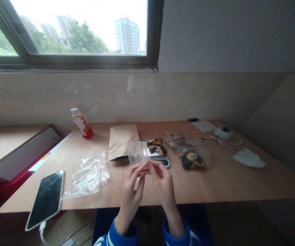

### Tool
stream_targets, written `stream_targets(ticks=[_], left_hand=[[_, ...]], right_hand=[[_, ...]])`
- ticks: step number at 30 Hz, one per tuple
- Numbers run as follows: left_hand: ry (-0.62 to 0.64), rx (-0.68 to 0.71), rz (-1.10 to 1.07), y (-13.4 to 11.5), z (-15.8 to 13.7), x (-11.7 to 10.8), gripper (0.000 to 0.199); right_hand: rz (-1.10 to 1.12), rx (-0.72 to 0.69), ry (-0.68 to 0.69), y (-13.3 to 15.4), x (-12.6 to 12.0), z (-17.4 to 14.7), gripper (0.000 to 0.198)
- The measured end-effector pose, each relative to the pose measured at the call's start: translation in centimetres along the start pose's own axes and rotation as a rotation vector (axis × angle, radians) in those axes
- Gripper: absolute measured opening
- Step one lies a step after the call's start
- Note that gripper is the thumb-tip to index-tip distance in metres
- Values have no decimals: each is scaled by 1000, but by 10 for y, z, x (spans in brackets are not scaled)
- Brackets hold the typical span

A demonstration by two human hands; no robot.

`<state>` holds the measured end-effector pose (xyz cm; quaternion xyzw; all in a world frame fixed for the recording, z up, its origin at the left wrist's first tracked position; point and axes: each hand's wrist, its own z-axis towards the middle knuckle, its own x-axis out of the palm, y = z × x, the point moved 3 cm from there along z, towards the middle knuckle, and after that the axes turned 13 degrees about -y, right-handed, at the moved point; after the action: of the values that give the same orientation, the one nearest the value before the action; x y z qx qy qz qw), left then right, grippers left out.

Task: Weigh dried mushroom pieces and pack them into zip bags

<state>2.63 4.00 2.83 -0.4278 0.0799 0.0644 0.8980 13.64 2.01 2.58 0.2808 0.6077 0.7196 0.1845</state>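
A clear zip bag [137, 152] is pinched between the fingertips of my left hand [136, 182] and my right hand [161, 177], in the middle of the head view. Nothing shows inside the bag, and its lower part is hidden by my fingers. Just beyond it, a small kitchen scale [159, 158] carries several dried mushroom pieces [157, 146]. A brown paper pouch [123, 138] lies flat behind the bag. To the right sit filled zip bags, the nearest holding dark and pale dried pieces [192, 160].
Several loose clear bags [88, 174] lie at the left, beside a phone [46, 200] overhanging the table edge on a cable. A red-and-white bottle [82, 123] stands behind. At the right are a white dome camera [223, 132], a paper sheet [204, 125] and a crumpled white tissue [248, 158].
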Motion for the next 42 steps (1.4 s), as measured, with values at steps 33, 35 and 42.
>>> stream_targets(ticks=[33, 35, 42], left_hand=[[-430, -122, 106, 27, 2, -23, 18], [-423, -131, 87, 30, 0, -19, 17], [-409, -268, -40, 45, -10, 2, 20]], right_hand=[[-833, -566, -150, -72, -46, 120, 24], [-814, -568, -159, -71, -48, 120, 23], [-749, -563, -199, -67, -48, 121, 20]])
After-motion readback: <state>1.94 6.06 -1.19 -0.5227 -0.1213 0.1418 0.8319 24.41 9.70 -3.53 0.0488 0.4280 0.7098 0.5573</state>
